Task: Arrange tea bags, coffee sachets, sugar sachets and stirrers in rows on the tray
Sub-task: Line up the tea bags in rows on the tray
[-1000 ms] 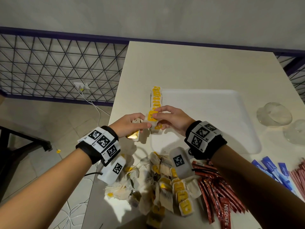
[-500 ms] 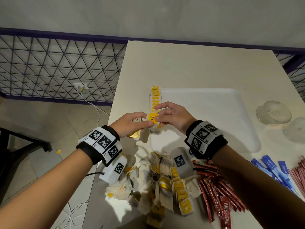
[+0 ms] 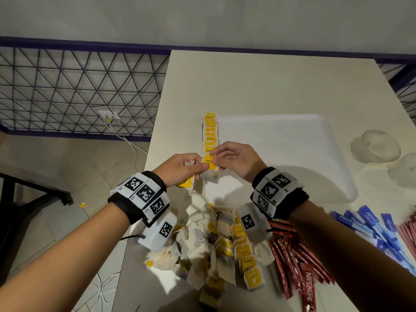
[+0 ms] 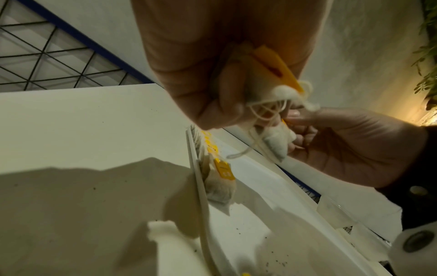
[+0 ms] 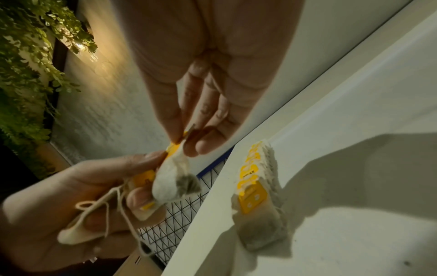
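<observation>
Where red sachets (image 3: 308, 287) read NESCAFE

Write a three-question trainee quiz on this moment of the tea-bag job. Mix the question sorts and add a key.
1. True or false: the row of tea bags lies along the tray's left edge.
2. What does the right hand pinch? A) a tea bag B) a coffee sachet C) a sugar sachet
3. Fill in: the loose tea-bag pile lies on the table, ____ the tray.

Key: 1 true. 2 A: it pinches the tea bag by its yellow tag; the left hand touches that bag and holds spare bags. 3 outside.
</observation>
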A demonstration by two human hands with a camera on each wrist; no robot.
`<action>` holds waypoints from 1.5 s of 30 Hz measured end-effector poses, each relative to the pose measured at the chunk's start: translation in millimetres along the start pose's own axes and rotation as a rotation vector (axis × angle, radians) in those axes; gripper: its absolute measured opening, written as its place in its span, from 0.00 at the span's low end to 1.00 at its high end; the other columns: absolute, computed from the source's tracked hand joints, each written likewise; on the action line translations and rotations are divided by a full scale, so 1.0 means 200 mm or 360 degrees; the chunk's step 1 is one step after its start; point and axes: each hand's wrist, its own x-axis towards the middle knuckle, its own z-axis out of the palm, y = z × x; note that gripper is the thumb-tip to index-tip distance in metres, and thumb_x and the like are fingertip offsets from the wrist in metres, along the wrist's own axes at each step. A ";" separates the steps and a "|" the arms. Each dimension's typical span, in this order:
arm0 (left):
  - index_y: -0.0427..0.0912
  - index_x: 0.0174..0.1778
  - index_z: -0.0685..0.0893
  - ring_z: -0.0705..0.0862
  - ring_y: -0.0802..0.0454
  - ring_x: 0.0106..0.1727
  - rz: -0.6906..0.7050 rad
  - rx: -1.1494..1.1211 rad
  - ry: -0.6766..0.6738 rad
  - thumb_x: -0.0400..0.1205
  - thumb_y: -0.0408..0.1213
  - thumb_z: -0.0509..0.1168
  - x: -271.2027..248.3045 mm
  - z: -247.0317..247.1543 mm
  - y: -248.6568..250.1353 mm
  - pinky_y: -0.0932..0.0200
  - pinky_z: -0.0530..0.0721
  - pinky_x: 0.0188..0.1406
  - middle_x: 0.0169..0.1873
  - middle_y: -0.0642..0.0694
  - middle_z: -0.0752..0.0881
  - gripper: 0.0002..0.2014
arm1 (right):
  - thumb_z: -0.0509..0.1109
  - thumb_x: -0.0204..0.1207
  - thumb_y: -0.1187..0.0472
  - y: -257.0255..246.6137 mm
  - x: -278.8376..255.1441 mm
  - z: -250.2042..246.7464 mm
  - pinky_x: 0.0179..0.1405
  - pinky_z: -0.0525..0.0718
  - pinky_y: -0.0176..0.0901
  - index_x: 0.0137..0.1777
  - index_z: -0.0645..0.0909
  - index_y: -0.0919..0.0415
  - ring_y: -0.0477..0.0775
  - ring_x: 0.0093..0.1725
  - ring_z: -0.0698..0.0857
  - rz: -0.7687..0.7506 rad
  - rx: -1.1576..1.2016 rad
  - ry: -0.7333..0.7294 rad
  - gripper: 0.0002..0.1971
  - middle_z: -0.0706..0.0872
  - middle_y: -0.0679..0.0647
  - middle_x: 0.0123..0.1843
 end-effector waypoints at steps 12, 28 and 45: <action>0.52 0.27 0.82 0.70 0.46 0.31 -0.0065 0.0131 -0.0125 0.78 0.45 0.69 0.04 0.05 -0.03 0.57 0.68 0.30 0.19 0.56 0.79 0.13 | 0.76 0.68 0.71 0.07 0.06 -0.07 0.41 0.81 0.29 0.37 0.82 0.55 0.42 0.32 0.81 0.0003 -0.0091 -0.0072 0.10 0.83 0.50 0.31; 0.52 0.32 0.79 0.75 0.60 0.35 -0.0334 0.0745 0.0108 0.77 0.47 0.70 0.12 0.08 -0.09 0.73 0.67 0.29 0.32 0.52 0.79 0.10 | 0.68 0.71 0.72 0.19 0.21 0.04 0.51 0.83 0.52 0.41 0.84 0.60 0.49 0.36 0.80 -0.0102 -0.0784 -0.0168 0.07 0.80 0.47 0.31; 0.49 0.33 0.71 0.77 0.51 0.43 -0.0466 0.1134 -0.0047 0.73 0.58 0.70 0.18 0.10 -0.04 0.59 0.73 0.40 0.33 0.52 0.76 0.19 | 0.76 0.68 0.65 0.20 0.16 -0.01 0.55 0.77 0.43 0.52 0.83 0.65 0.49 0.46 0.77 -0.0056 -0.0752 0.0021 0.13 0.78 0.52 0.43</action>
